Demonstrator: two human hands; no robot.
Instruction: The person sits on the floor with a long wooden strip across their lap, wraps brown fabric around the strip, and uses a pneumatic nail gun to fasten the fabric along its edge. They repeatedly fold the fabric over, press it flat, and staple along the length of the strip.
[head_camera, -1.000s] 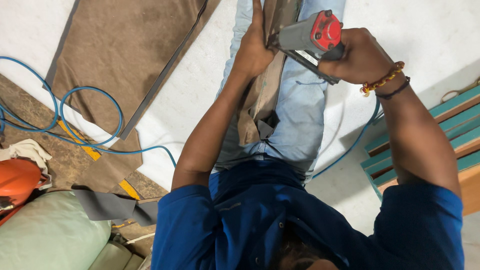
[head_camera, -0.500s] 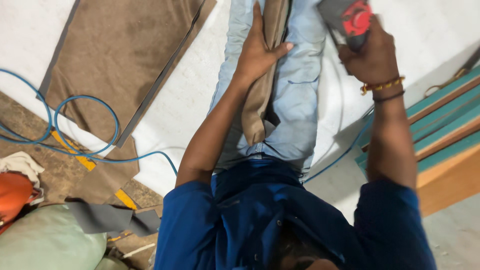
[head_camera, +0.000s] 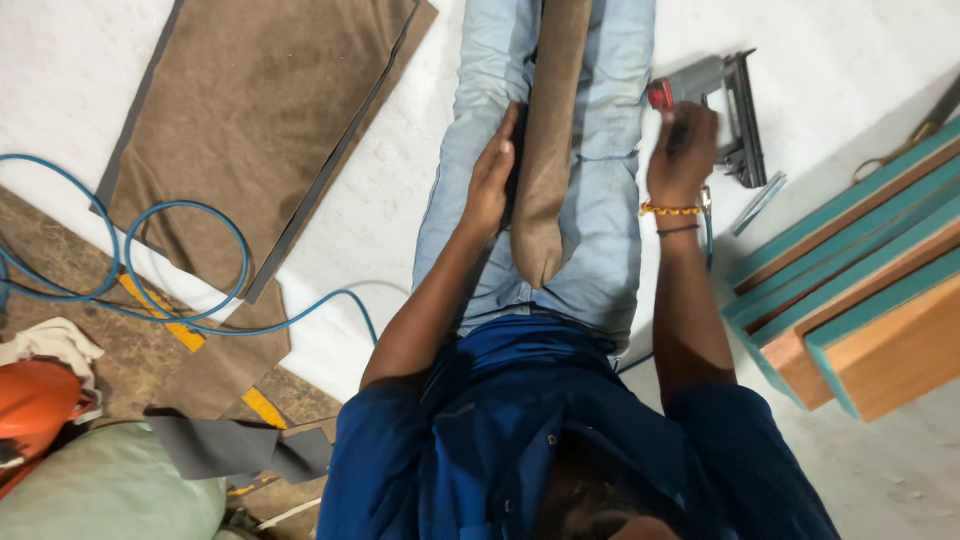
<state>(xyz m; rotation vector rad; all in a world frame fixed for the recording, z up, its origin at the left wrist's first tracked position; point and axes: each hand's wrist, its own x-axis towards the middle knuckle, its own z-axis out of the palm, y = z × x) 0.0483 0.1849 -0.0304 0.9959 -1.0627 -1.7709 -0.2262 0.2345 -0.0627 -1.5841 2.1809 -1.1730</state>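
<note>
Left of the brown padded strip (head_camera: 548, 150) on the lap, the left hand (head_camera: 492, 180) presses flat, fingers released; right of it, the right hand (head_camera: 682, 152) grasps the staple gun (head_camera: 725, 110) on the floor.

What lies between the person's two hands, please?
In the head view, a brown fabric-covered strip lies along the jeans between the left hand and the right hand, which grips the staple gun.

Big brown fabric sheet (head_camera: 265, 120) flat on floor, blue air hose (head_camera: 170, 270) looping over it, teal-edged wooden panels (head_camera: 850, 290) stacked far right, orange helmet (head_camera: 35, 405) bottom-left.
</note>
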